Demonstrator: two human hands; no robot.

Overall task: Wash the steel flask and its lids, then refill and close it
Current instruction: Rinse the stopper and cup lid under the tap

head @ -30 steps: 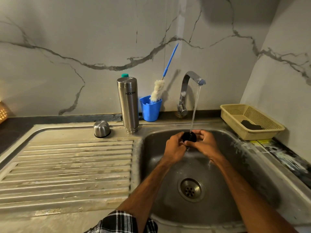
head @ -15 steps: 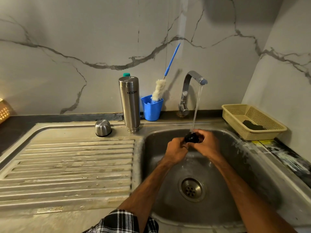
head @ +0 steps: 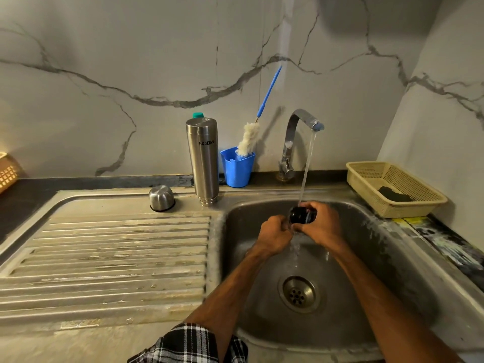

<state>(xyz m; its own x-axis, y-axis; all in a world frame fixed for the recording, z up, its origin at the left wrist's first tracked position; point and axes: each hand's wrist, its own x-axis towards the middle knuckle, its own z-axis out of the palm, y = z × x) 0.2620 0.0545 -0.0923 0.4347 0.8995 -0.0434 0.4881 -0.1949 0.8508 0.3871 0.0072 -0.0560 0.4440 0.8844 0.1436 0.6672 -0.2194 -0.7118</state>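
Black plastic under the tap (head: 301,121): the black lid (head: 302,215) is right in the stream of water (head: 307,166), low over the back of the sink (head: 392,258). The right hand (head: 320,226) has it, fingers curled over the top and thumb underneath, a full wrap. The left hand (head: 275,233) sits just left and a touch lower, curled up tight against the lid's open end. Its fingertips are hidden, so I cannot tell whether it grips or only rubs.

Here is what matters for the next move. The lid lies on its side with its long axis running left to right, one end facing the left hand and the other buried in the right palm. The right hand is the carrier; the left is the nearer one to the draining side. That is where the steel flask (head: 203,161) stands upright on the sink ledge, well off to the left. The steel cap (head: 161,198) sits dome-up just beside it.

Now the change. A second ago the lid showed its round face up towards the camera, pinched evenly between both hands. Since then it has been rolled over sideways, the right hand has closed further round it, and the left has slipped down to the end. My read is that the rinse has moved on to another face, and the flask itself is not yet under the water.
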